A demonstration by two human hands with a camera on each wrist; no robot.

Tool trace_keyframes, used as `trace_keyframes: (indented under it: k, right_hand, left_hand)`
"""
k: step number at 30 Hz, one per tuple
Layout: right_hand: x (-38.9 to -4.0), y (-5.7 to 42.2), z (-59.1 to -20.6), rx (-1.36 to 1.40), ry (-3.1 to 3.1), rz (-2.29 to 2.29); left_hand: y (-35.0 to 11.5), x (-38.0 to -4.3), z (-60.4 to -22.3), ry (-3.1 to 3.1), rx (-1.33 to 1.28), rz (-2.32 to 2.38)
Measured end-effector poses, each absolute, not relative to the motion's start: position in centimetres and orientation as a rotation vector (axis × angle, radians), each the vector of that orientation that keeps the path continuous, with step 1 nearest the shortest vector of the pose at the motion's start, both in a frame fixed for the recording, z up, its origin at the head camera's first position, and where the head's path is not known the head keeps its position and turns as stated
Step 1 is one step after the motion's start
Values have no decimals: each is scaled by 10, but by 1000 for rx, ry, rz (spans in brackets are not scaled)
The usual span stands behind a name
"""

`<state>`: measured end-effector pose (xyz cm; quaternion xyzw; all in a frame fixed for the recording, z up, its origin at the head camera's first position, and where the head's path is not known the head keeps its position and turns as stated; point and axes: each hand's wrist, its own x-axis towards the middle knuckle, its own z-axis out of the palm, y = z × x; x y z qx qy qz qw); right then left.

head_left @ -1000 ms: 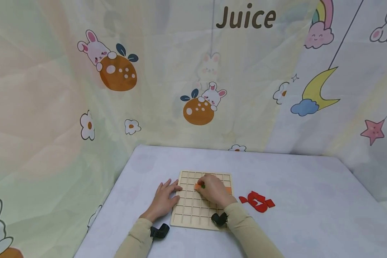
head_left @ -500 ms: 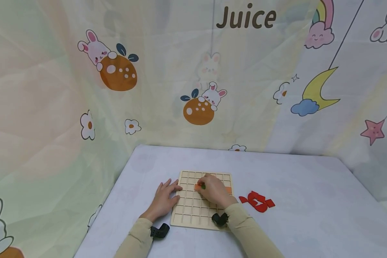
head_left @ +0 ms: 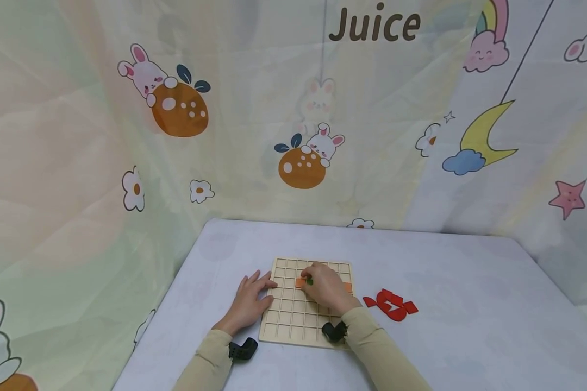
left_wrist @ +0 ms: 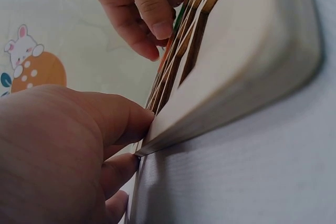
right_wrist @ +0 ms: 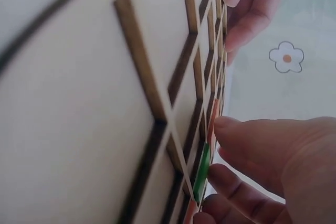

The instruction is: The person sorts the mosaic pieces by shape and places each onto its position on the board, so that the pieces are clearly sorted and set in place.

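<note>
A pale wooden grid board (head_left: 282, 329) lies on the table. My left hand (head_left: 247, 305) rests at its left edge with the fingers spread, thumb and fingertips touching the rim in the left wrist view. Over the board's upper middle, my right hand (head_left: 329, 288) has its fingers bent down to a green tile (head_left: 310, 281), which shows between thumb and index finger. Orange tiles (head_left: 347, 287) sit in the same row on both sides of it. In the right wrist view, the thumb reaches an orange tile (right_wrist: 211, 127) beside the green tile (right_wrist: 200, 174). The right palm hides part of the row.
Several flat red pieces (head_left: 396, 312) lie in a loose cluster right of the board. A white cloth covers the table (head_left: 469, 315). Behind it hangs a curtain (head_left: 244, 163) printed with bunnies, flowers and a moon.
The head view has shifted very slightly. Both hands, the board and the tiles otherwise look the same.
</note>
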<state>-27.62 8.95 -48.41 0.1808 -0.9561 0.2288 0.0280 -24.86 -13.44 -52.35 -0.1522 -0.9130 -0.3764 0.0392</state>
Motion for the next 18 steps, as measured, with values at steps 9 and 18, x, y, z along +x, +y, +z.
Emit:
trace_keyframes:
  k: [9,18]
  right_hand:
    - [-270,105,-472,492,-2933,743]
    - [-263,127,-464,366,-2959,750]
  left_hand:
    - [-136,-249,-526,-2796,-450,-1161]
    - [-135,-249,-526,-2783,-452,-1189]
